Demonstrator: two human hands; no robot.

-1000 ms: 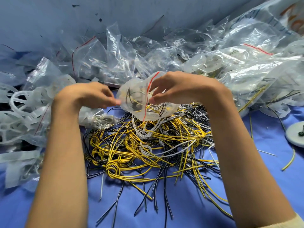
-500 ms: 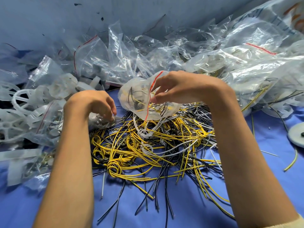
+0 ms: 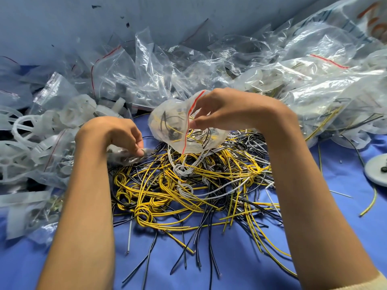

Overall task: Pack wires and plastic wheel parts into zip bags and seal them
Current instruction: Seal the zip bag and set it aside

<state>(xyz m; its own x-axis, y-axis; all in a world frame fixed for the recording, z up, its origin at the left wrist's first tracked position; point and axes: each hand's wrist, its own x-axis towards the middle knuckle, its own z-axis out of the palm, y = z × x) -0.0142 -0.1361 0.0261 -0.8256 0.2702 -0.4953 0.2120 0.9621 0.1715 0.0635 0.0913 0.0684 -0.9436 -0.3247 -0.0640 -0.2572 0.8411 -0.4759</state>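
At centre of the blue cloth (image 3: 230, 264), a tangled pile of wires (image 3: 188, 185) is lying: yellow, black and white, many in coils, w/ loose ends trailing toward the near edge.

Right hand (image 3: 226, 114) is hovering just above the pile's far side and is holding a zip bag (image 3: 171, 126). Thumb and fingers are pinching the bag at its red zip strip, approx. mid-length. The bag is hanging off the cloth, mouth side toward the hand, w/ black and yellow wire ends showing through the film. Whether the strip is pressed closed along its length: cannot tell.

Left hand (image 3: 117, 135) is working apart from the right, lower and to the left of the zip bag, not touching it. Its fingers are curling down and the tips are pinching a crumpled clear bag (image 3: 125, 154) at the pile's left edge. Contents of that one: unclear.

To the left, white plastic wheel parts (image 3: 23, 130) are lying heaped, some inside bags. Along the back, a heap of clear bags (image 3: 146, 80) is resting against the blue wall (image 3: 62, 21). At right, larger filled bags (image 3: 314, 84) are stacking up behind the right forearm. A white disc (image 3: 377, 172) is sitting at the right edge, w/ a stray yellow wire (image 3: 370, 204) just beside it.
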